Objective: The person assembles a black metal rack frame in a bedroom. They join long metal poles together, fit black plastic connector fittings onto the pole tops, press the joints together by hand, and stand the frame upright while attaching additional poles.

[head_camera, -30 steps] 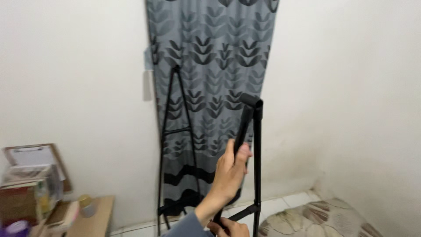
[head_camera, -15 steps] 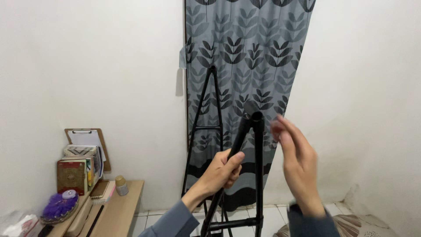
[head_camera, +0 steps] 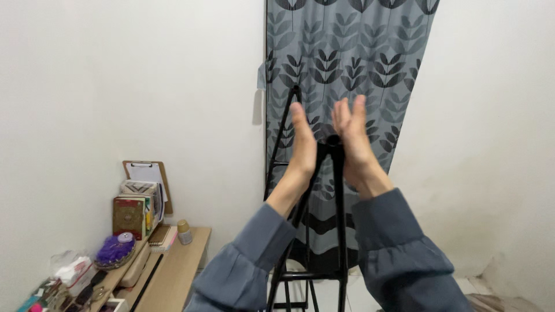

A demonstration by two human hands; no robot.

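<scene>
Frame (head_camera: 338,190), one, black thin metal tubes, stands centre; two flat open hands, left (head_camera: 302,144) and right (head_camera: 352,141), press its top, grasping nothing.

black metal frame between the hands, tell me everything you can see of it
The black metal frame looks like thin painted tubing, folding like a stand. Two near legs meet at a capped top and are joined low down by a crossbar; a second A-shaped pair rises behind, its apex against the grey leaf-patterned curtain. It stands upright on the floor, right of the wooden shelf. The left hand and right hand, fingers straight up, flank its top; actual contact is unclear.
</scene>
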